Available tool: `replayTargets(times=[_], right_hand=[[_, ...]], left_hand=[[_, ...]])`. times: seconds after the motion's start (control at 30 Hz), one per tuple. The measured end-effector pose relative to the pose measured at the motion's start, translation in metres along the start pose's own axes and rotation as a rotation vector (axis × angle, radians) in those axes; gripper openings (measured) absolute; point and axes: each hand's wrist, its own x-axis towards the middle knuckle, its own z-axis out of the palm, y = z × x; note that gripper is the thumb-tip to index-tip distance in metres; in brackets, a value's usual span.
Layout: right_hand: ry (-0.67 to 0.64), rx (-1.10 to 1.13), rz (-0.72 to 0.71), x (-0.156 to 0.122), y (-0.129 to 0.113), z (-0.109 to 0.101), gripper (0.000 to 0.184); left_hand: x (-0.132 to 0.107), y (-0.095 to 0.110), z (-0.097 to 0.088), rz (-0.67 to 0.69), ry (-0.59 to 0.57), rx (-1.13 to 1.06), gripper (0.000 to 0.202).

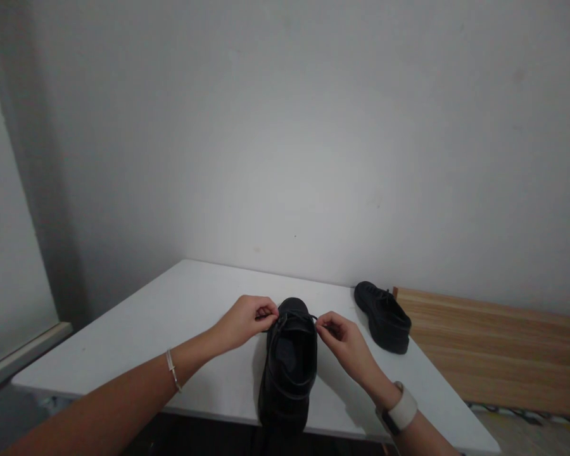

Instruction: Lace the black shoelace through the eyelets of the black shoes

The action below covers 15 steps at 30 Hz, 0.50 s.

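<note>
A black lace-up shoe (289, 364) stands on the white table (185, 304), heel toward me and toe pointing away. My left hand (247, 320) is closed in a pinch on the lace at the shoe's left side. My right hand (342, 339) pinches the lace on the right side. Both ends of the black lace (298, 315) are pulled out across the top of the shoe. A thin bracelet sits on my left wrist and a pale watch band on my right.
A second black shoe (384, 315) lies at the table's far right edge. A wooden surface (494, 345) adjoins the table on the right. A plain wall rises behind, and a window ledge (23, 354) runs at the left.
</note>
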Motion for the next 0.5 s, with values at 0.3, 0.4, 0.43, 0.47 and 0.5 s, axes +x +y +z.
replayTargets(times=[0.3,0.4,0.43,0.47,0.5], right_hand=[[0.059,-0.127,-0.057,-0.001,-0.004,-0.003,0.02],[0.086,-0.167,-0.096,-0.002,-0.006,-0.003,0.019],[0.088,-0.17,-0.099,-0.002,-0.005,-0.003,0.019],[0.087,-0.171,-0.098,-0.002,-0.005,-0.003,0.019],[0.089,-0.168,-0.094,-0.002,-0.004,-0.003,0.019]], left_hand=[[0.0,-0.007,0.005,-0.061,0.042,-0.191,0.019],[-0.001,-0.009,0.008,-0.136,0.045,-0.348,0.022],[-0.001,-0.01,0.009,-0.163,0.045,-0.404,0.023],[-0.001,-0.012,0.011,-0.183,0.047,-0.448,0.023],[-0.002,-0.013,0.013,-0.197,0.051,-0.477,0.024]])
